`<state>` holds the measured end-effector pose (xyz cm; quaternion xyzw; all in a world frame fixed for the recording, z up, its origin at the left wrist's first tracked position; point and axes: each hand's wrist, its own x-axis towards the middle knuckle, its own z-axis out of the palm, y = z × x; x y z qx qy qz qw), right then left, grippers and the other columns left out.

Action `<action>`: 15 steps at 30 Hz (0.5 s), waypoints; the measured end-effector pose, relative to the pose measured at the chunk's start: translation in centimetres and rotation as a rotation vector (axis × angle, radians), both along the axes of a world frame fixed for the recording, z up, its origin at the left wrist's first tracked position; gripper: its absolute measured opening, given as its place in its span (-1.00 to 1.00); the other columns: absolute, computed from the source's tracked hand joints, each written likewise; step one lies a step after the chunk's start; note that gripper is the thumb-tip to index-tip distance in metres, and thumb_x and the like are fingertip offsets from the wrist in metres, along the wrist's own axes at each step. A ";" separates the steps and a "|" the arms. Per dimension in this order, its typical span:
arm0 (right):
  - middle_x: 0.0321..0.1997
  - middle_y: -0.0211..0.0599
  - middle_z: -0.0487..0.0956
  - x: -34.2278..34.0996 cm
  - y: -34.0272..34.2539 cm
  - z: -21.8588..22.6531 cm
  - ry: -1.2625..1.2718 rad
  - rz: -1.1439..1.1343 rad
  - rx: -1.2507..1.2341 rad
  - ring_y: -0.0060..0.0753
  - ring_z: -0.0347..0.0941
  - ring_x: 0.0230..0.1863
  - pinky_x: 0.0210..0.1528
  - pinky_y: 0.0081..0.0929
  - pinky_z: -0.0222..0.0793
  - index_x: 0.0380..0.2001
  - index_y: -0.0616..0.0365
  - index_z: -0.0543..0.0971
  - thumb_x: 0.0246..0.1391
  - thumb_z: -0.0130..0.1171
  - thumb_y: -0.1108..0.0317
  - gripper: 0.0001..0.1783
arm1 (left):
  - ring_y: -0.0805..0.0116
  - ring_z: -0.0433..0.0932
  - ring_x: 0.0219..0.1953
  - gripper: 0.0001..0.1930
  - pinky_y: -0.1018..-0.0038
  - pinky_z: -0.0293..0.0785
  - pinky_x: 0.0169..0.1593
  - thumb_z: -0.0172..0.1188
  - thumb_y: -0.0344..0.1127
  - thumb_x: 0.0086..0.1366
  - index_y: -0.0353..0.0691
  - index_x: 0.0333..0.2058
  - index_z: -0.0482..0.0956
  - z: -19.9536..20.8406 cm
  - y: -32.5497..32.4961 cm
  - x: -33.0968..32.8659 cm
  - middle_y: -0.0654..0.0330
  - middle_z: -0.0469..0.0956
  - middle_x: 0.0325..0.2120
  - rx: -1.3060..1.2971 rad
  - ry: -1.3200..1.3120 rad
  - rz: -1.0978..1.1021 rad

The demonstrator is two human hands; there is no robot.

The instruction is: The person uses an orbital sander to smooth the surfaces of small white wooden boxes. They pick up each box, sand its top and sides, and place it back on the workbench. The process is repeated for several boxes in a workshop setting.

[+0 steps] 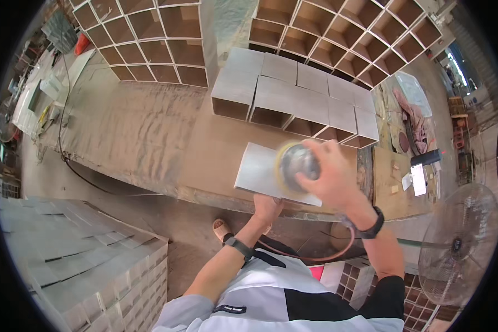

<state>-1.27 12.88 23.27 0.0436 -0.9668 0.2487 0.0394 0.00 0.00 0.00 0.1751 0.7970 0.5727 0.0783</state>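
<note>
Now two hands: right hand (331, 180) grips one sander (296, 163), left hand (267, 208) one panel (260, 170).

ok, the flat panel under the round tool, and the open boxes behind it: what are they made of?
Panel: looks like wood board with a pale grey, matte face; its edge shows tan. Boxes: likely the same board, grey outside, bare brown wood inside. Round tool under the right hand: shiny metal-looking dome, blurred, so uncertain.

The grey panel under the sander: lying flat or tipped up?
Flat. The grey panel lies on the workbench, right hand pressing the sander onto it, left hand at its near edge.
</note>
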 end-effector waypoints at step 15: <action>-0.22 0.10 0.39 -6.2 -5.7 -5.6 0.014 -0.029 0.228 0.17 0.47 -0.25 -0.23 -0.06 0.45 0.02 -0.04 0.47 -0.10 0.32 0.18 -0.45 | -0.06 0.50 0.02 -0.52 0.10 0.42 0.08 0.29 -0.38 0.02 -0.11 0.00 0.55 -0.8 -0.8 0.4 0.03 0.53 -0.04 -0.075 0.207 0.147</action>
